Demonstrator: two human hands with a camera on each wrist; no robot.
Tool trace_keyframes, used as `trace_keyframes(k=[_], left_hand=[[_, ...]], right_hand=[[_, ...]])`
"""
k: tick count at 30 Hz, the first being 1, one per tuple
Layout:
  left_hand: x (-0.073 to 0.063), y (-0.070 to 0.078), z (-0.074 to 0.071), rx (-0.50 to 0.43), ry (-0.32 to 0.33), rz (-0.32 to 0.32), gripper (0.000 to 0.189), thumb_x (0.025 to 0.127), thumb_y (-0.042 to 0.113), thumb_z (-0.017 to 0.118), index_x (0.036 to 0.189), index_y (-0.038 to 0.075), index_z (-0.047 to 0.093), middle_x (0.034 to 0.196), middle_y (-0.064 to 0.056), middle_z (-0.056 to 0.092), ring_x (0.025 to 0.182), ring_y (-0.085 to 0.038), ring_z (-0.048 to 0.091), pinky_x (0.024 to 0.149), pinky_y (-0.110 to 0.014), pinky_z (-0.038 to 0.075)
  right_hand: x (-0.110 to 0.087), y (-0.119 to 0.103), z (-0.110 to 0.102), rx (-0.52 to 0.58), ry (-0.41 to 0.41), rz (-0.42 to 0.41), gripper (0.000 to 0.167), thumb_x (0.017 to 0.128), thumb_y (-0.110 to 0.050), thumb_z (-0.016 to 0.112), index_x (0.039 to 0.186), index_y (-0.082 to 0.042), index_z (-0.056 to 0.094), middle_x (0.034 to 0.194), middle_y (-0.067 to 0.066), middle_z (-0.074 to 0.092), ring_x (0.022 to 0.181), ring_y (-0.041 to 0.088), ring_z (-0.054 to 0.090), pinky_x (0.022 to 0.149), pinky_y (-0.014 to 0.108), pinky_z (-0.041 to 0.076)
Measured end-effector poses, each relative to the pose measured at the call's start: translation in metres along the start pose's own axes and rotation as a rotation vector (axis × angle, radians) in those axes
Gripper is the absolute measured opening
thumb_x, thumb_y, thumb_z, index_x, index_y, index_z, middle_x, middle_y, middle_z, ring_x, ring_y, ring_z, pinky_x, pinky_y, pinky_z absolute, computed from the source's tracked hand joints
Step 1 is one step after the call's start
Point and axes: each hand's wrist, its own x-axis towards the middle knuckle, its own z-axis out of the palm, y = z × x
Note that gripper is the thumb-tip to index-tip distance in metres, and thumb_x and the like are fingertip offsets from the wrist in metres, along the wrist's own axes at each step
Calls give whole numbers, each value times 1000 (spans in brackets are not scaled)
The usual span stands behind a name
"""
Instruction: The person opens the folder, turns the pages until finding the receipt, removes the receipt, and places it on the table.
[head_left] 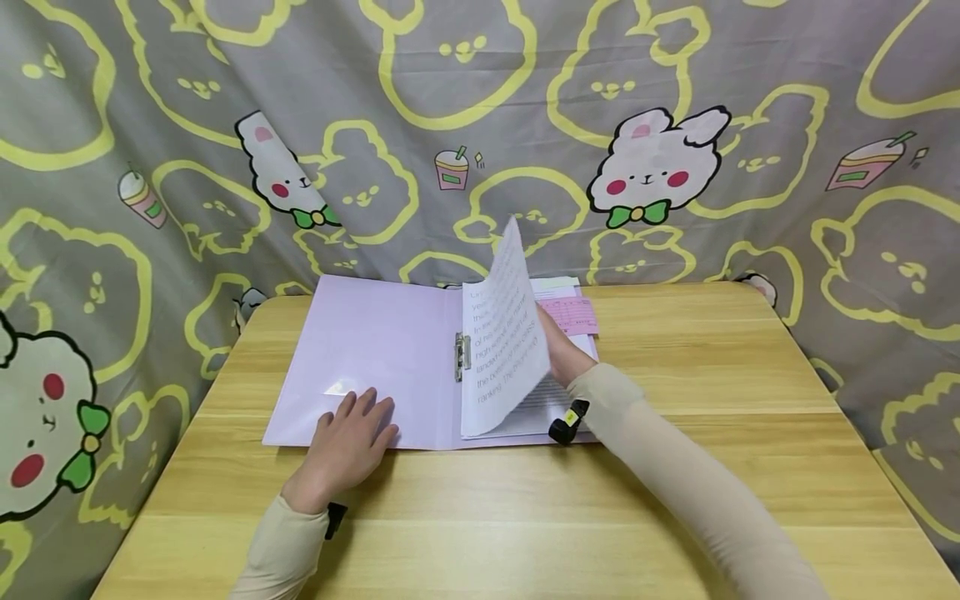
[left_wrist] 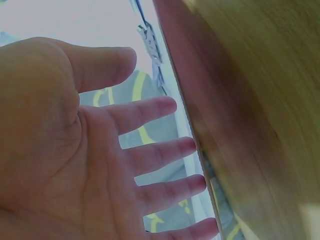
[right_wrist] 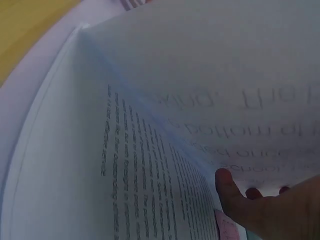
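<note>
A pale lilac folder (head_left: 375, 350) lies spread on the table, with a metal clip (head_left: 462, 357) by its spine. My left hand (head_left: 351, 442) rests on the left cover near its lower edge, fingers spread; the left wrist view shows its palm (left_wrist: 100, 165) holding nothing. From the papers on the right, one printed sheet (head_left: 506, 342) stands raised and bowed. Behind that sheet is my right hand (head_left: 566, 350), mostly hidden in the head view. In the right wrist view, its thumb (right_wrist: 227, 185) and fingertips show against the sheet's underside, with no pinch visible.
Below the raised sheet lie more printed pages (right_wrist: 145, 175). A pink slip (head_left: 573, 315) sticks out past the folder's right edge. The wooden table (head_left: 675, 333) ends at a grey patterned curtain (head_left: 420, 208). Small black devices (head_left: 567, 422) are worn at both wrists.
</note>
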Motion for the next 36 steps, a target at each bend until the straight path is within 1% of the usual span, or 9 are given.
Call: trace_keyframes(k=[3,5,7,13,15,20,26,31,36], left_hand=[[0,0,0,-1,0,-1,49,106,32,52,148,6,53,156,-26,42,144,-55,33,106,-76,32],[-1,0,0,0,1,-2,49,106,32,52,147,6,53,156,-26,43,144,-55,34,106,-76,32],[0,-1,0,3,4,-2,49,106,32,52,148,6,53,156,-26,43,143,-55,34,105,-76,33],[2,-4,-1,-47,66,-6,51,107,31,51,149,4,50,155,-27,43,141,-54,38,104,-73,38],[3,-4,-2,-84,115,-9,51,106,30,52,149,2,50,153,-27,45,140,-53,41,103,-71,40],[5,-9,-9,-218,222,-6,52,107,27,51,150,-2,45,151,-29,46,138,-50,43,110,-65,38],[5,-15,-18,-416,266,-50,59,112,33,31,159,-2,28,159,-27,37,146,-47,35,118,-61,29],[4,-16,-23,-481,300,-102,63,112,39,22,163,2,17,163,-28,27,149,-47,28,120,-62,25],[1,-17,-28,-512,399,-122,61,113,40,25,163,5,20,163,-28,26,149,-48,27,119,-64,24]], right_hand=[[-7,-4,9,-147,23,-19,43,111,-47,27,111,-11,51,87,-1,51,84,11,54,78,21,46],[-8,-6,16,-162,16,-18,45,111,-47,28,118,-10,52,95,3,54,90,14,56,87,26,48],[-4,-1,21,-116,-40,-30,49,111,-46,28,133,-8,50,112,8,55,108,20,57,105,36,44],[13,17,36,-94,-52,52,52,109,-43,35,147,-9,42,142,16,49,126,32,52,94,40,48],[12,18,39,-155,-26,86,56,108,-44,40,154,-12,38,155,15,41,138,36,45,98,42,48],[7,24,44,-339,-75,70,51,107,-37,51,151,-11,46,156,11,45,145,35,41,112,54,42],[1,34,43,-675,-175,-10,49,101,-35,63,145,-15,55,156,9,48,144,33,44,114,52,41],[-5,37,43,-929,-261,-77,47,99,-35,67,141,-15,60,155,9,47,148,30,39,122,46,30],[-9,36,44,-1049,-319,-120,43,98,-31,68,136,-12,63,152,11,50,147,29,40,123,44,29]])
